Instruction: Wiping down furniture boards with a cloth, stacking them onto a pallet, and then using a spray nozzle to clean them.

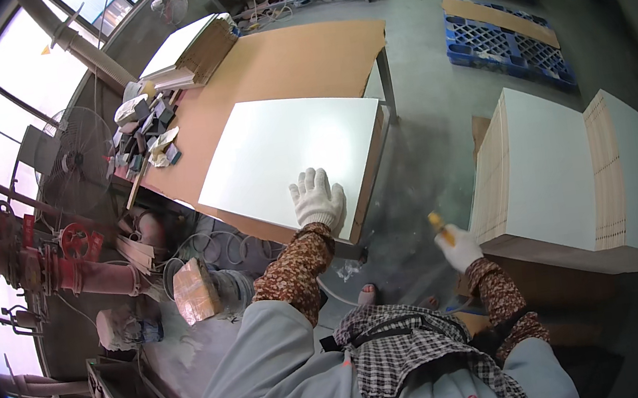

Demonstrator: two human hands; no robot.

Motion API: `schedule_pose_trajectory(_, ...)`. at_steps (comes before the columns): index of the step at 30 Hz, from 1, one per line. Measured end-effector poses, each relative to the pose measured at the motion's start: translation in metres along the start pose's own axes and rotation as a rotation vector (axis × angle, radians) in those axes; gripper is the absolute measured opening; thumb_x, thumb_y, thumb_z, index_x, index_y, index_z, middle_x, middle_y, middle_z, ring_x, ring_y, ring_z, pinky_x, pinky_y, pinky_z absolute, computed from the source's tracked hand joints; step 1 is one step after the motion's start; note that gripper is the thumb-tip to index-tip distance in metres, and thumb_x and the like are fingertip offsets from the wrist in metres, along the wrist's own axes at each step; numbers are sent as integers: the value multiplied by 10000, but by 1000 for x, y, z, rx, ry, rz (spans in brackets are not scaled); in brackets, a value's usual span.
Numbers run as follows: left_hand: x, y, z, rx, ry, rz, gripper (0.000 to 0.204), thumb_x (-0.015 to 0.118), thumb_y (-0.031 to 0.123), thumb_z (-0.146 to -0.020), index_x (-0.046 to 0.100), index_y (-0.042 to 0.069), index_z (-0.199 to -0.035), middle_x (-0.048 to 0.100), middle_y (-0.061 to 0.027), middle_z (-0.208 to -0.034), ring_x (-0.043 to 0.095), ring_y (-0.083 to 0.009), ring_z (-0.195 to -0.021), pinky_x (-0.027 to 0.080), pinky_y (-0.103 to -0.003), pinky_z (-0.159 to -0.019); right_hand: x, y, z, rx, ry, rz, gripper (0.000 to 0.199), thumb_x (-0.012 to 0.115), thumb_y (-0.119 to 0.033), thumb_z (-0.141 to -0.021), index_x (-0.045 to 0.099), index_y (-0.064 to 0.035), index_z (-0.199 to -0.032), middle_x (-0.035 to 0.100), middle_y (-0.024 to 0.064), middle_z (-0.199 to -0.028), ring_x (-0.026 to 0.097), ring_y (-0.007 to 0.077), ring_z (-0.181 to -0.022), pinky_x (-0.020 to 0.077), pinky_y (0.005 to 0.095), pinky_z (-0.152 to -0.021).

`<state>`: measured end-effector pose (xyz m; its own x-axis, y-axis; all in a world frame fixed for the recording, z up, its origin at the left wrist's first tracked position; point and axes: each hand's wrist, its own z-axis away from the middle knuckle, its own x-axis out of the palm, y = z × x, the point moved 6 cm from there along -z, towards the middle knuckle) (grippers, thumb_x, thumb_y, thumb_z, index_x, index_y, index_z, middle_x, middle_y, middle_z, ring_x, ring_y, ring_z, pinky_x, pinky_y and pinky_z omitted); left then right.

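Note:
My left hand (318, 201), in a white knit glove, lies flat with its fingers stretched out on a glossy white panel (277, 152). The panel rests near the close end of a table covered with brown board (300, 56). Away from the table, on the right, my gloved right hand (463, 251) is closed around a small yellow-handled tool (438, 223). That tool points up and away from me; its exact kind is too small and blurred to make out.
Two stacks of white panels (545, 169) stand close on my right. Sanding blocks and rags (145, 129) crowd the table's left edge, with another panel stack (187, 53) behind. Red pipes (95, 273) and a fan (72, 159) are at left; blue pallets (501, 54) lie far right.

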<state>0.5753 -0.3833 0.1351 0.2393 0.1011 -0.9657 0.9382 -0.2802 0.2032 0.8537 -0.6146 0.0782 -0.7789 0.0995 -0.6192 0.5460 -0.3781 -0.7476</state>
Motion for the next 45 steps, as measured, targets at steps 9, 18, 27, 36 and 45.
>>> schedule_pose_trajectory(9,-2,8,0,-1,-36,20,623,514,392,-985,469,27,-1487,410,-185,-1593,293,-351,-1530,156,-527,-1280,-1,15,-37,-118,-82,27,325,656,-324,-980,672,-46,-1147,710,245,-1023,676,448,-990,538,470,-845)
schedule_pose_trajectory(18,-1,1,1,-7,-40,18,637,510,414,-986,469,37,-1497,401,-194,-1600,286,-348,-1535,145,-521,-1284,-2,-4,-41,-95,-150,90,353,653,-346,-978,666,-47,-1165,705,258,-1050,654,463,-1053,520,484,-904)
schedule_pose_trajectory(27,-11,15,-3,10,-28,44,629,515,411,-983,470,42,-1491,417,-188,-1587,287,-345,-1534,157,-530,-1279,44,-4,6,-289,-433,253,284,643,-323,-956,628,-130,-1162,709,205,-1043,670,421,-1006,527,516,-887)
schedule_pose_trajectory(36,-4,5,1,-2,-7,23,632,518,424,-980,485,40,-1481,414,-189,-1596,297,-352,-1529,165,-533,-1275,5,18,-14,68,10,52,291,674,-335,-955,675,-97,-1122,717,231,-1029,673,452,-987,551,509,-839)
schedule_pose_trajectory(45,-1,7,0,-28,-77,-6,661,490,439,-1001,442,50,-1534,380,-175,-1628,255,-331,-1555,135,-510,-1289,52,19,27,-170,-438,216,274,655,-304,-949,640,-98,-1129,720,223,-1006,680,441,-987,544,522,-849)
